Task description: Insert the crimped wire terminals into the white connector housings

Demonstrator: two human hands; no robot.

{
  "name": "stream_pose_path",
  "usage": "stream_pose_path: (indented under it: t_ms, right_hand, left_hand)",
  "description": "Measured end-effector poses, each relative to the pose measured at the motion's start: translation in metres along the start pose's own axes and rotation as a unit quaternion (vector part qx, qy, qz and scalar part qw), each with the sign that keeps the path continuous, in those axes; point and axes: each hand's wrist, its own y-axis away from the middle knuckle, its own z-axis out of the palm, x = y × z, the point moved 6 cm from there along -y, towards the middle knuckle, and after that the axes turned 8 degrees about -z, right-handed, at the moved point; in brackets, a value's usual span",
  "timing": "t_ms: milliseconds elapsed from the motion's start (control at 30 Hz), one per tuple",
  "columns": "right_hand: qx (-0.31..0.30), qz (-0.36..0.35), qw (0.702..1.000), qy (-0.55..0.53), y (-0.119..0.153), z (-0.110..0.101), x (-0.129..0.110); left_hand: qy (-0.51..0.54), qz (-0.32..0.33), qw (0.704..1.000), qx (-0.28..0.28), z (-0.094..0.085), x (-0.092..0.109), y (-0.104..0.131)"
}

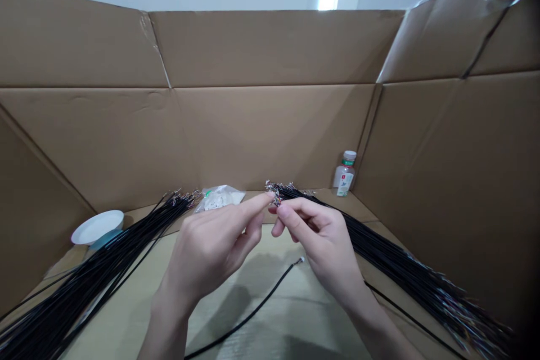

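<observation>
My right hand (pixel 318 233) pinches the end of a black cable, where small coloured wires (pixel 277 200) stick up between thumb and fingers. My left hand (pixel 219 239) meets it from the left, its index fingertip at the wires; whether its fingers grip a wire is too small to tell. Below the hands, a black cable (pixel 265 299) with a small white connector (pixel 301 260) at its tip lies on the pale table surface (pixel 248 275). Another thin black cable (pixel 415 319) runs from beside my right wrist toward the lower right.
Black cable bundles lie at left (pixel 93 275) and right (pixel 392 253). A white bowl (pixel 98 226) over a bluish one, a clear plastic bag (pixel 221 197) and a small bottle (pixel 346 174) stand near the cardboard walls (pixel 270 135).
</observation>
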Motion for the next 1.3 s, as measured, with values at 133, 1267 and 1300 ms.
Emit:
stream_pose_path:
  t_ms: [133, 1267, 1300]
  right_hand:
    - [0.011, -0.01, 1.0, -0.004, -0.003, -0.001, -0.001]
    - [0.03, 0.082, 0.978, -0.188, 0.007, 0.001, 0.014]
    - [0.032, 0.077, 0.979, -0.185, 0.006, 0.0, 0.013]
  left_hand:
    - [0.008, 0.041, 0.999, 0.008, 0.001, 0.005, -0.001]
    - [0.509, -0.231, 0.829, 0.025, 0.03, -0.036, -0.003]
    - [0.509, -0.228, 0.829, 0.024, 0.03, -0.034, -0.004]
